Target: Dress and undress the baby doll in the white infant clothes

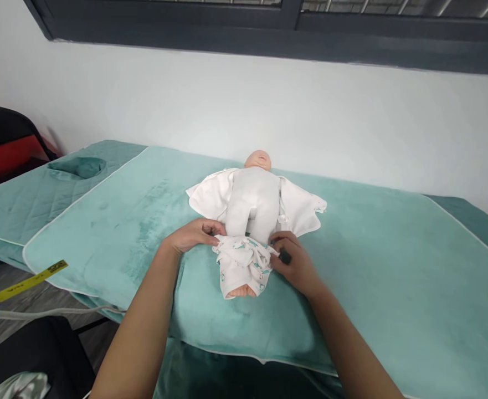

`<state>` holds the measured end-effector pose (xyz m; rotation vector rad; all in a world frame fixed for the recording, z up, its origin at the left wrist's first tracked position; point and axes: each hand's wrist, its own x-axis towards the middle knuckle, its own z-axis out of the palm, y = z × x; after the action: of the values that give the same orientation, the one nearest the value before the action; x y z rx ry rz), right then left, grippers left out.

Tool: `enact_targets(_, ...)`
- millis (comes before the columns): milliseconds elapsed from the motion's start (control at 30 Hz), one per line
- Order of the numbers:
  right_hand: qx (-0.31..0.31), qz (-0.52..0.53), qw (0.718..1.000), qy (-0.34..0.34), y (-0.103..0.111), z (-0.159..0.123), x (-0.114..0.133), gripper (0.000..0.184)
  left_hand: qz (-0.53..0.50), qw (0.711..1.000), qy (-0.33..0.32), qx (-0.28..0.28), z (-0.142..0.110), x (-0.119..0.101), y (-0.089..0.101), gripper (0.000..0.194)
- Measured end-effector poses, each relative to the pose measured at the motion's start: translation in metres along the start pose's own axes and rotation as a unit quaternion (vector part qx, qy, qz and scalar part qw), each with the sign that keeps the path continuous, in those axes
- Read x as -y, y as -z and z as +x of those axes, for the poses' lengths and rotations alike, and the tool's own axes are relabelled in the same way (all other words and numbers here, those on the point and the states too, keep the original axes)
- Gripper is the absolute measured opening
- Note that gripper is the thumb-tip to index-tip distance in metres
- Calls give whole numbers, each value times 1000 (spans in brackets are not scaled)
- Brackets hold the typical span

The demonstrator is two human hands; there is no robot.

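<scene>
A baby doll [257, 191] with a white cloth body lies on its back, head toward the wall. Its white top [214, 195] is spread out to both sides. Patterned white baby pants [246, 256] are bunched around its lower legs, and the toes show at the near end. At the left edge of the waistband, my left hand [198, 234] pinches the fabric. My right hand [294, 261] grips the right edge with bent fingers. A small dark thing [284, 256] shows between those fingers; I cannot make out what it is.
The doll rests on a massage bed with a green plush cover [393, 266]. A white wall and a dark window frame [244, 39] stand behind. On the left are a black and red chair [11, 149], a yellow tag [23, 284] on a cable and a black seat [40, 354].
</scene>
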<state>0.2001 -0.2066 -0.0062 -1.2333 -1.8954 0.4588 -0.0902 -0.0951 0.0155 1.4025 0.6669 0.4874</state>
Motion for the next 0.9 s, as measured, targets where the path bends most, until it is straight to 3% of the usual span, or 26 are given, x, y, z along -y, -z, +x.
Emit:
enact_targets(233, -87, -98, 991, 13, -6, 12, -3, 7, -19, 987, -44, -156, 2, 5, -8, 34)
enact_targets(400, -108, -100, 986, -76, -6, 41, -4, 7, -13, 979, -64, -192, 6, 7, -12, 28)
enact_targets(567, -175, -40, 969, -172, -9, 62, -17, 14, 8, 968, -77, -237, 11, 10, -14, 25)
enact_targets(633, -179, -16, 971, -160, -11, 64, -22, 14, 11, 970, -74, -232, 12, 10, -14, 28)
enact_targets(733, -210, -21, 975, -75, -14, 63, -27, 11, 25, 979, -64, -190, 11, 8, -13, 26)
enact_targets(833, -184, -31, 982, -9, -15, 61, -32, 37, 58, 986, -65, -143, 9, 5, -12, 24)
enact_targets(900, -137, -24, 990, -5, -16, 59, -36, 55, 68, 983, -92, -146, 8, 5, -12, 24)
